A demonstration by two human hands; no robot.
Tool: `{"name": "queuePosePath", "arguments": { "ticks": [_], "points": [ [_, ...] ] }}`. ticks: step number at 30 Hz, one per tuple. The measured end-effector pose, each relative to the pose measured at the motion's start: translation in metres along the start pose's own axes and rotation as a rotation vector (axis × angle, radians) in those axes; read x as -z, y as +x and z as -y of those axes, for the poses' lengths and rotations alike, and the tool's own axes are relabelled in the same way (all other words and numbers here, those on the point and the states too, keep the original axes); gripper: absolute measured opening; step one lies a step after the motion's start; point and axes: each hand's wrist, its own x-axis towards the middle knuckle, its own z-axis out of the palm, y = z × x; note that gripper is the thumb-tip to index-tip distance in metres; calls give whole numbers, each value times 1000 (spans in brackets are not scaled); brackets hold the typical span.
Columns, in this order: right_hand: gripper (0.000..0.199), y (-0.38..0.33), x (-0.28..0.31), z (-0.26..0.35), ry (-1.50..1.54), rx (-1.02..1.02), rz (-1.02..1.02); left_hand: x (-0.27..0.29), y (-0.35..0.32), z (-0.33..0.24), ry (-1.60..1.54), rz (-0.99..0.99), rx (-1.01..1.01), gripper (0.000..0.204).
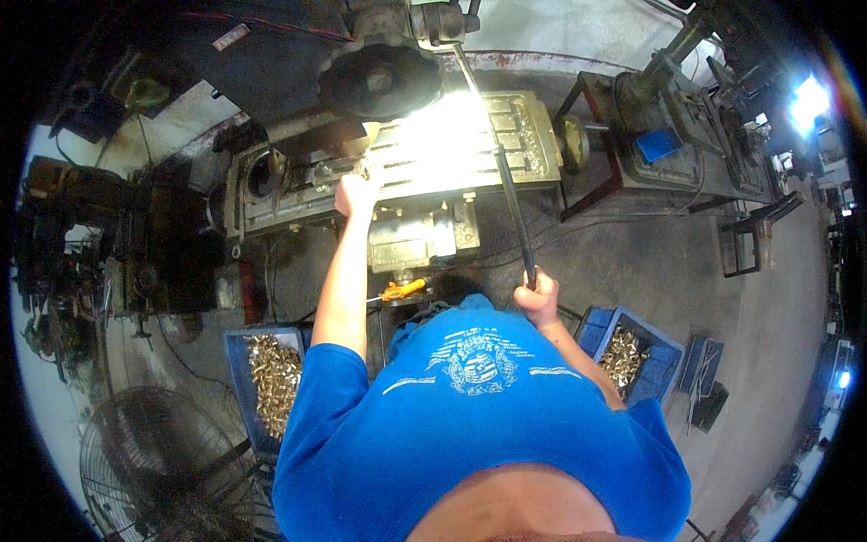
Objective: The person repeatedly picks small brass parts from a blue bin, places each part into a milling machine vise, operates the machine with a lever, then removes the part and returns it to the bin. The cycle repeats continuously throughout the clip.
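My right hand (539, 296) is wrapped round the lower end of a long dark lever (515, 203), which slants up to the machine head (442, 23). Ahead and to the left, my left hand (355, 193) is closed at the front edge of the slotted machine table (528, 135). Its fingertips are by a small fixture, and what they hold is hidden by the hand and the glare. A bright lamp washes out the middle of the table. Above it hangs a large dark round part (379, 81) of the machine.
Blue bins of brass-coloured metal parts stand at my left (237, 361) and right (666, 361). A yellow-handled tool (402, 290) lies below the machine table. At lower left is a large fan (153, 461). A metal bench (686, 199) with a blue object (657, 146) stands right.
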Motion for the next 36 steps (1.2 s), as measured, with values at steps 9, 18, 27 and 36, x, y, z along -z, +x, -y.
{"name": "queuePosePath", "arguments": {
  "ticks": [9, 18, 27, 36],
  "points": [
    [17, 7, -4, -3, -139, 72, -41, 5, -1, -4, -9, -2, 15, 61],
    [24, -75, 69, 148, -4, -91, 271, 6, 0, 7, -57, -11, -33, 62],
    [66, -80, 101, 133, 609, 179, -27, 17, -9, 7, -247, 46, -180, 41],
    [53, -77, 67, 105, 531, -71, -71, -3, -6, 0, -249, -97, -371, 23]
  ]
}}
